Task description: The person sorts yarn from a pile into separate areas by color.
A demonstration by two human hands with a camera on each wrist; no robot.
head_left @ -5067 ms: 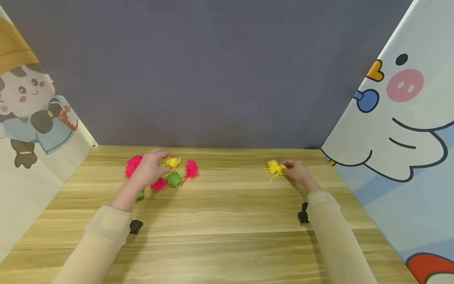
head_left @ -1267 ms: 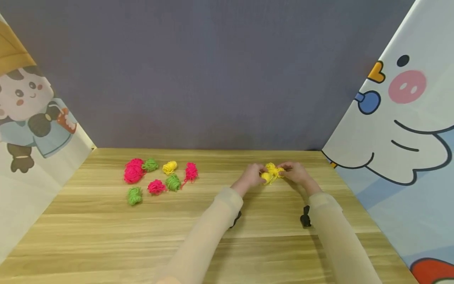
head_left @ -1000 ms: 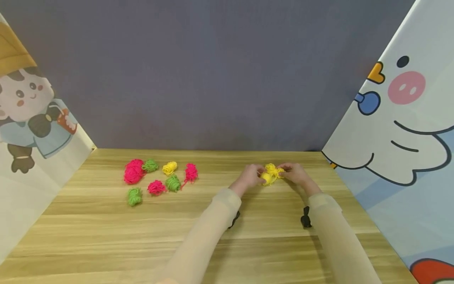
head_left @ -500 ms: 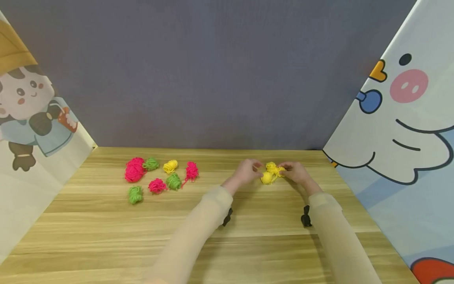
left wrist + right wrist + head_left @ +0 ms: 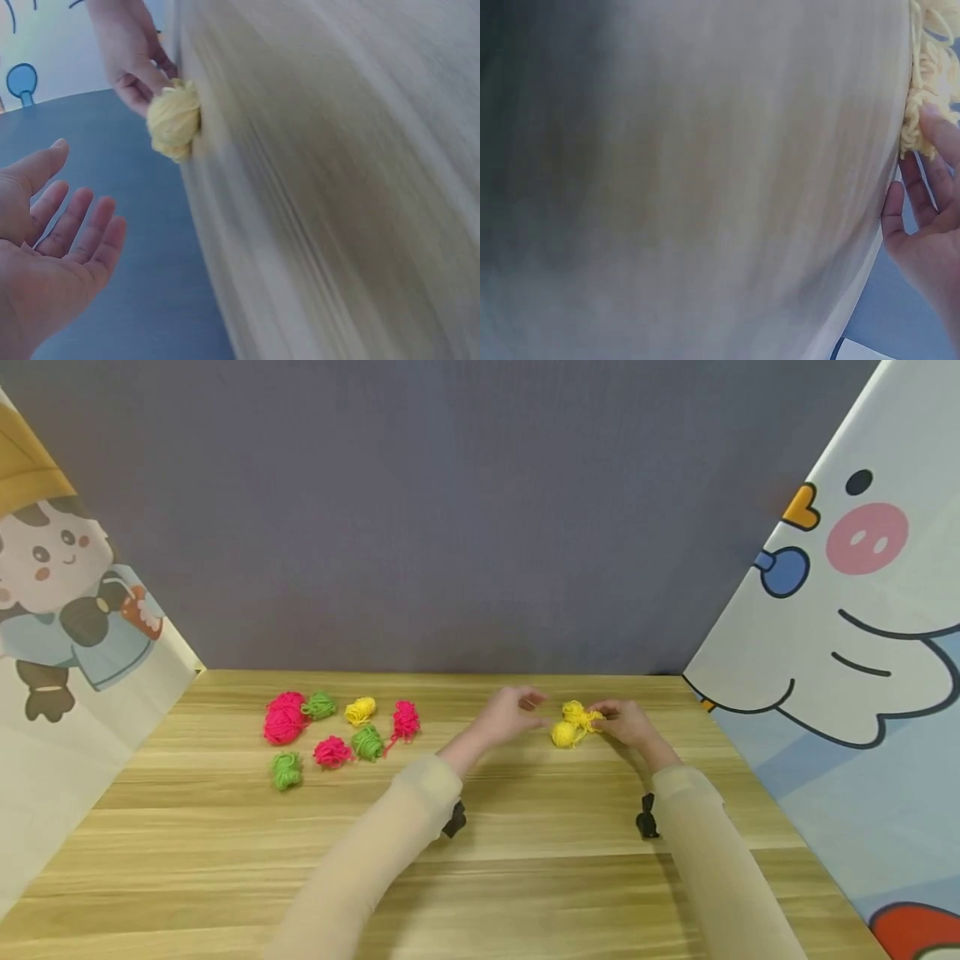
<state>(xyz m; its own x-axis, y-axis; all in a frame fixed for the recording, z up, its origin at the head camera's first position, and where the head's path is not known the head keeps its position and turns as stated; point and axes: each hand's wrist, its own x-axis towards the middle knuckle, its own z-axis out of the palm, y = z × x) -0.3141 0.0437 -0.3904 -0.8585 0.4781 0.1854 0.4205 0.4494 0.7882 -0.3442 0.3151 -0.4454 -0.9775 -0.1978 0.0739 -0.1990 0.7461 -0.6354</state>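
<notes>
Head view: note left hand (image 5: 508, 717) spread and empty, just left of yellow ball (image 5: 564, 735); note right hand (image 5: 625, 723) pinching looser yellow skein (image 5: 573, 711), apparently touching that ball on the table (image 5: 540, 893). Beware of unravelling, likely if pulled with loops snagged; avoid brushing the ball, liable to roll

- A three-sided, booth-like workspace; the wider building cannot be told
- Wood-grain counter (image 5: 540, 902) across the lower frame
- Plain grey backdrop (image 5: 465, 518) at upper middle
- Cartoon-printed panels (image 5: 802, 635) at left and right edges
</notes>
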